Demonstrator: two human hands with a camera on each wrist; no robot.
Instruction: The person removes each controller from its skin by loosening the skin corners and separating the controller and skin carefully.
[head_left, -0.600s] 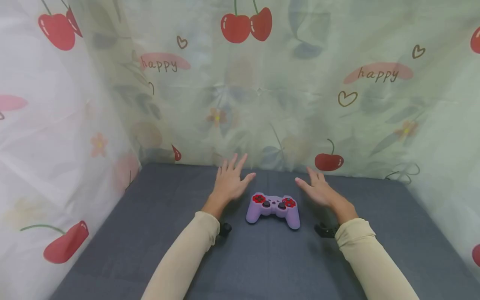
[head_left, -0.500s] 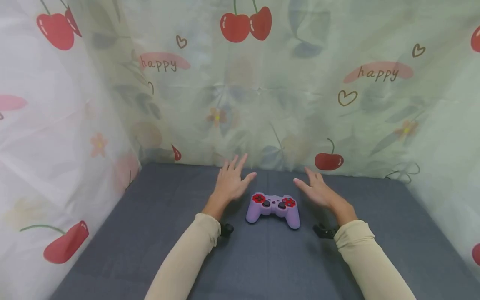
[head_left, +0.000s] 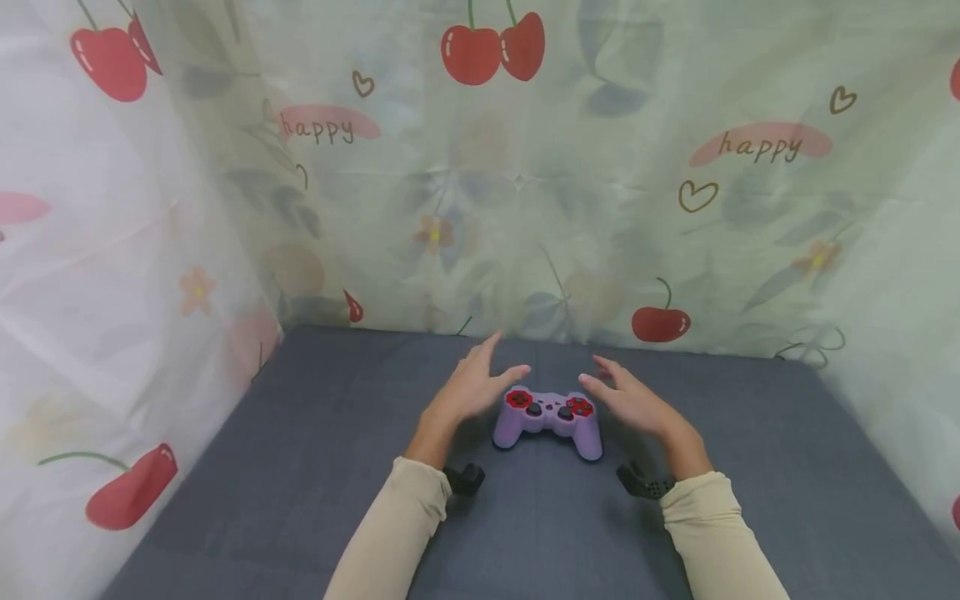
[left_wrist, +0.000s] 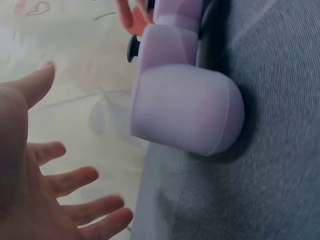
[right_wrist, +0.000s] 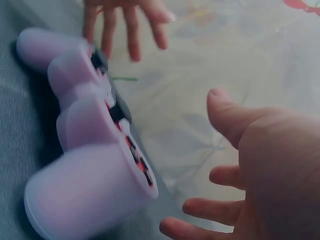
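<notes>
A light purple game controller (head_left: 549, 423) with red button areas and two black thumbsticks lies on the dark grey cloth between both hands. My left hand (head_left: 474, 385) hovers at its left side, thumb spread from the fingers. On the other side, my right hand (head_left: 637, 398) faces it with the thumb apart and the fingers loosely bent. Each wrist view shows a gap between its hand and the controller. In the left wrist view, the rounded grip of the controller (left_wrist: 185, 107) appears close up. The right wrist view shows the controller (right_wrist: 85, 185) lengthwise, with the left hand (right_wrist: 127, 20) beyond.
Grey cloth (head_left: 300, 467) covers the table. A pale curtain (head_left: 517, 183) printed with cherries hangs along its back edge, and further curtain panels flank both sides. Black wrist cameras sit under the left cuff (head_left: 467, 480) and the right cuff (head_left: 645, 483).
Both hands have come inward and slightly nearer to the person, closing toward the controller's two sides. Their fingers are a little more bent than before. The controller has stayed in place.
</notes>
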